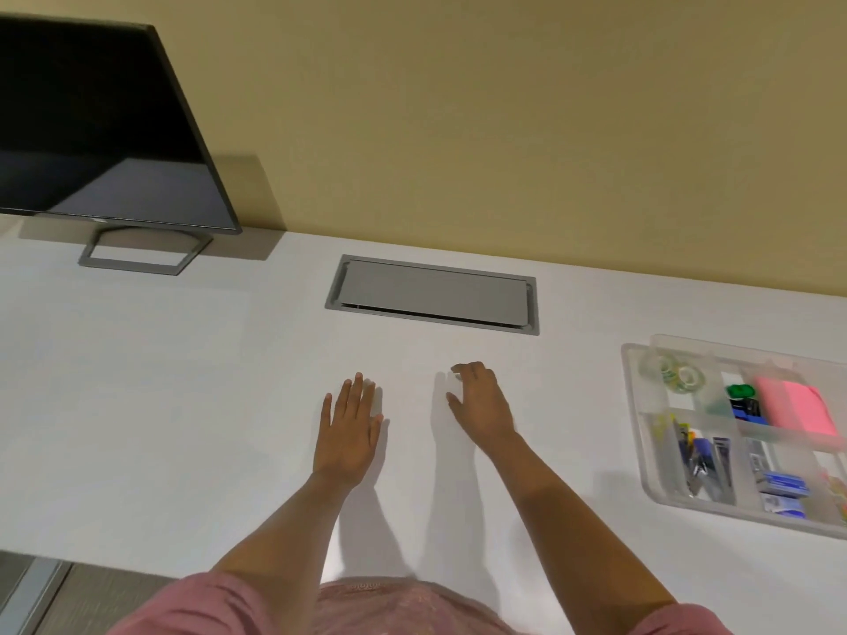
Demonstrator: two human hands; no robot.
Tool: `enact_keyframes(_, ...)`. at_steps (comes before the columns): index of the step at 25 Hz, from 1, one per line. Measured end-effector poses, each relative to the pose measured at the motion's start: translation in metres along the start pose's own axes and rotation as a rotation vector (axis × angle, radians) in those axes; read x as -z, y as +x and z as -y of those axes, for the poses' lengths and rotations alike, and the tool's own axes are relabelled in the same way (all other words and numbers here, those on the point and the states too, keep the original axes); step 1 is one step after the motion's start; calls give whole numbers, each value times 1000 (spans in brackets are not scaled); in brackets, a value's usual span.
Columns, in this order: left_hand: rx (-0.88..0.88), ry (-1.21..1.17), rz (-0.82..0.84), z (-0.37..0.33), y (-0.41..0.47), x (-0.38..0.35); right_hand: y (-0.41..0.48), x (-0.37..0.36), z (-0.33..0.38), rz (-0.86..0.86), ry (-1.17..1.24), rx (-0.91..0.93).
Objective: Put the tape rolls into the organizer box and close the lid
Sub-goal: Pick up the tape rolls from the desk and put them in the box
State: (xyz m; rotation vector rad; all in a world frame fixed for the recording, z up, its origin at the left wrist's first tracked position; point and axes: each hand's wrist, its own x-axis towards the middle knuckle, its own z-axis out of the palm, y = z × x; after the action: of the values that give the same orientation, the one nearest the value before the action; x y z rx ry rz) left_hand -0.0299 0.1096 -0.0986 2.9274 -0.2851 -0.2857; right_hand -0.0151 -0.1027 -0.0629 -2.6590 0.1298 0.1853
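Resting flat on the white desk [160, 382], the left hand [350, 433] lies with its fingers spread and nothing under or in it, while the right hand [481, 405] sits just beside it, fingers loosely curled with the tips touching the surface, also holding nothing. The organizer box [641, 451] stands well apart to the right, near the edge of the view, a clear plastic tray with several compartments. Two tape rolls [676, 373] lie together in its far left compartment, so the loading step looks done. Other compartments hold a pink pad [797, 405], a green clip, and blue stationery packets [779, 485]. Whether the lid is on is hard to judge: a clear panel seems to lie offset over the far edge of the box, but the plastic is transparent and the frame is soft there, so it may be shut, ajar, or simply the rim. If it is not seated, the step left is closing it, which calls for the right hand to cross to the box, square the clear cover over the walls and press it down evenly, perhaps with the left steadying the near corner. A dark monitor [91, 121] and a grey cable hatch [433, 293] sit further back.
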Motion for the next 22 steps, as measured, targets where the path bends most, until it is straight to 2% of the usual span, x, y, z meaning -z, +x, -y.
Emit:
enact_keyframes(5, 62, -67, -8, 42, 1, -1, 9, -35, 68, 170, -14, 112)
enact_keyframes(10, 57, -130, 28, 63, 1, -5, 18, -57, 101, 270, -84, 211)
enact_keyframes(14, 59, -166, 53, 73, 0, -7, 20, -71, 110, 225, -155, 246)
enact_keyframes(22, 30, -139, 79, 56, 15, -8, 29, -29, 79, 19, 14, 109)
